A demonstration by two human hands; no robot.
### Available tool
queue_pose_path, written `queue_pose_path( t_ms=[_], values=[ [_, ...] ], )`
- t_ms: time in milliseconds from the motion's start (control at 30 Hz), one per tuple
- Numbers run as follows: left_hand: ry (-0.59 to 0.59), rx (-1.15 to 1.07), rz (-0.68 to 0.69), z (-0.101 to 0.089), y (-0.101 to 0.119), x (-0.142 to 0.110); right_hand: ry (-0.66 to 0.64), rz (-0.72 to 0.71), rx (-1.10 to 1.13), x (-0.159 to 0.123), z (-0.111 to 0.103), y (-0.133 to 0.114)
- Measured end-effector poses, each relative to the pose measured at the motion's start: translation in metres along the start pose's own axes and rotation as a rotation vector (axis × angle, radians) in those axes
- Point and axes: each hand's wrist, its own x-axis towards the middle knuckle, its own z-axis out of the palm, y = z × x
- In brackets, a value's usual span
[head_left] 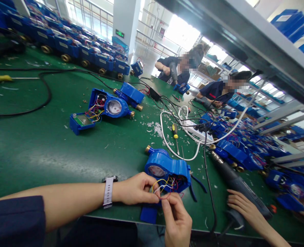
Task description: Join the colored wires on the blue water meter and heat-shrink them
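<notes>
Left hand (136,189) and right hand (176,219) met at 6 o'clock, both pinching the thin coloured wires (164,187) spilling from an opened blue water meter (164,169) lying on the green table (38,151). A co-worker's hand (244,207) at 4 o'clock rested on a dark power tool (234,181). A yellow-handled screwdriver (175,133) lay beyond. At 11 o'clock sat a second opened meter (108,108); at 1 o'clock, two seated people.

Left hand (136,188) and right hand (176,219) pinch thin coloured wires (164,187) spilling from an opened blue plastic water meter (164,168) on the green table mat (38,147); a co-worker's hand (241,206) rests beside.
</notes>
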Motion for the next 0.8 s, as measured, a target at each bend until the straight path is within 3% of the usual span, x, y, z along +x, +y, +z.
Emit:
queue_pose_path(
  t_ms=[233, 433, 567, 800],
  values=[
    [-0.006, 0.006, -0.023, -0.0011, 0.0017, -0.0002, 0.073, 0.102, 0.093, -0.0030, -0.0009, 0.0019],
    [0.012, -0.065, -0.046, -0.0019, -0.0004, 0.0005, 0.042, 0.045, -0.018, -0.0024, -0.0084, 0.0037],
    [0.007, -0.092, -0.049, -0.0017, -0.0020, 0.0011, 0.087, -0.001, -0.083, -0.0077, -0.0045, 0.0023],
    [0.006, -0.113, -0.033, -0.0008, 0.0062, 0.0005, -0.028, -0.050, -0.155, -0.0042, -0.0028, -0.0025]
  ],
)
